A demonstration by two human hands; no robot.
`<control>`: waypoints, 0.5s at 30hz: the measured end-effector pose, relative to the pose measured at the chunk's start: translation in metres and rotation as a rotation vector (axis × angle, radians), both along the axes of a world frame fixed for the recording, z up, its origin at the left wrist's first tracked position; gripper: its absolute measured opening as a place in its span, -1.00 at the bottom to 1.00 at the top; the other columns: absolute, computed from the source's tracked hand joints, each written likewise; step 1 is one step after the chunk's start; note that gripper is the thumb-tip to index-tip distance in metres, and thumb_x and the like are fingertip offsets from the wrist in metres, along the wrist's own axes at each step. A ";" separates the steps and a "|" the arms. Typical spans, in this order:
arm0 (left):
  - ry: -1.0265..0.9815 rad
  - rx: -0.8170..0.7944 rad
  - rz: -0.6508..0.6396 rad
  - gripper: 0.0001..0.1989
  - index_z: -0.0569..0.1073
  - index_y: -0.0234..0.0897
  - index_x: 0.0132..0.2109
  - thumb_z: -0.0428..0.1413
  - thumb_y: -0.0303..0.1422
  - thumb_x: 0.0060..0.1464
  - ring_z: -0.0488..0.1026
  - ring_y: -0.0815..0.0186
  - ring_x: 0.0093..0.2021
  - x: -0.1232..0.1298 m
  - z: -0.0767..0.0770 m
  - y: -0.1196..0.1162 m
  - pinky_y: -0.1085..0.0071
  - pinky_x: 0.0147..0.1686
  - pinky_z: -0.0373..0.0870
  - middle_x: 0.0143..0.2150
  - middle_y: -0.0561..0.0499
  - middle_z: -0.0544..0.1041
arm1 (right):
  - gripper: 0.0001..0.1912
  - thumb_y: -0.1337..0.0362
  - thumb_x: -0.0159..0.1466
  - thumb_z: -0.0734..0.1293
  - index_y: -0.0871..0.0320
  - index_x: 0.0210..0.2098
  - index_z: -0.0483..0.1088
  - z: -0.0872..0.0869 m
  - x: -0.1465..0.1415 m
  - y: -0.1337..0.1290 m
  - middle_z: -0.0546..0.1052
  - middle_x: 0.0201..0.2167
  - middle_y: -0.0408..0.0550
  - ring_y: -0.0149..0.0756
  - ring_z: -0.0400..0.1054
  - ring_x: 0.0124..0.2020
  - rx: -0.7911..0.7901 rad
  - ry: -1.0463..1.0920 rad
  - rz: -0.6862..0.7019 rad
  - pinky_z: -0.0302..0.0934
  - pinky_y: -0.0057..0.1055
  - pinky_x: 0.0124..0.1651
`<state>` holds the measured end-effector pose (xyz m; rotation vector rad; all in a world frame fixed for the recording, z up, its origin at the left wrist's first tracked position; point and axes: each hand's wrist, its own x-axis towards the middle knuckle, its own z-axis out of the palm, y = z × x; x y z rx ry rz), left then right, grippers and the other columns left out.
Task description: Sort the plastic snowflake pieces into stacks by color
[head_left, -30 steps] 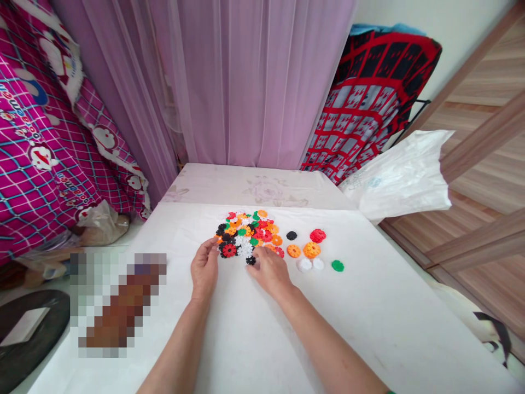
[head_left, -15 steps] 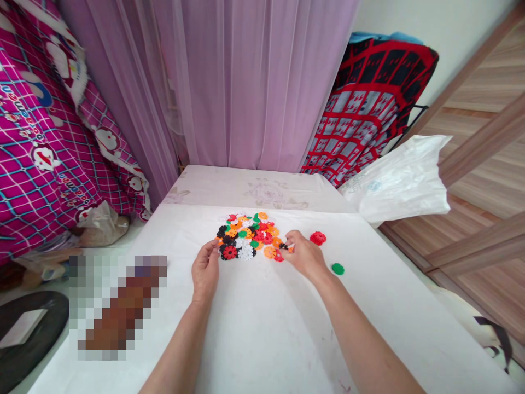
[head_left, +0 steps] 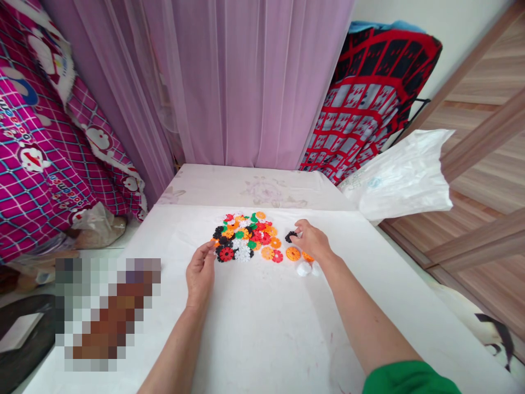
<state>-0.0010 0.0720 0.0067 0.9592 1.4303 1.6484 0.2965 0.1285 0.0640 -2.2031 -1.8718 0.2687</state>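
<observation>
A pile of notched plastic discs in red, orange, black, white and green (head_left: 246, 235) lies on the white tabletop. My left hand (head_left: 200, 268) is at the pile's left edge, fingers bent together; whether a disc is between them is too small to tell. To the right of the pile, my right hand (head_left: 311, 241) holds a black disc (head_left: 291, 236) at its fingertips. Just below that hand lie an orange disc (head_left: 293, 253) and, partly covered by the hand, another orange one (head_left: 307, 256). White discs (head_left: 304, 268) sit nearer to me.
A white plastic bag (head_left: 402, 175) rests at the table's right back edge. Behind the table (head_left: 254, 328) hangs a purple curtain (head_left: 254, 82). A dark round object (head_left: 24, 350) and a clear plastic bag (head_left: 98, 224) are at the left.
My right hand has moved right, away from the pile, with a black disc at its fingertips. The orange and white discs beneath it now show. My left hand stays beside the pile.
</observation>
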 end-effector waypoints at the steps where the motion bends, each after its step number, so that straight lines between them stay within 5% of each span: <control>1: 0.002 -0.003 0.004 -0.65 0.51 -0.23 -0.11 0.16 -0.14 -0.02 0.47 0.17 0.01 0.000 0.001 0.000 0.20 0.07 0.36 -0.06 -0.09 0.56 | -0.64 0.22 0.14 0.34 0.02 -0.06 0.29 0.000 0.000 0.000 0.57 -0.17 -0.20 -0.32 0.45 -0.25 0.000 -0.003 -0.001 0.16 -0.42 -0.25; 9: 0.018 -0.019 0.008 -0.64 0.51 -0.24 -0.10 0.14 -0.13 0.01 0.49 0.20 -0.05 0.001 0.007 -0.002 0.21 0.02 0.39 -0.05 -0.10 0.57 | -0.70 0.22 0.17 0.33 0.02 -0.08 0.32 0.009 0.009 -0.003 0.57 -0.13 -0.19 -0.36 0.44 -0.28 0.044 0.040 -0.004 0.19 -0.43 -0.24; 15: 0.033 -0.011 -0.007 -0.64 0.51 -0.23 -0.10 0.14 -0.14 0.01 0.48 0.19 -0.03 0.001 0.007 -0.001 0.24 -0.01 0.41 -0.06 -0.09 0.57 | -0.69 0.44 0.22 0.19 0.05 -0.08 0.36 0.016 0.016 -0.003 0.58 -0.13 -0.14 -0.30 0.44 -0.14 0.037 -0.048 0.029 0.19 -0.41 -0.15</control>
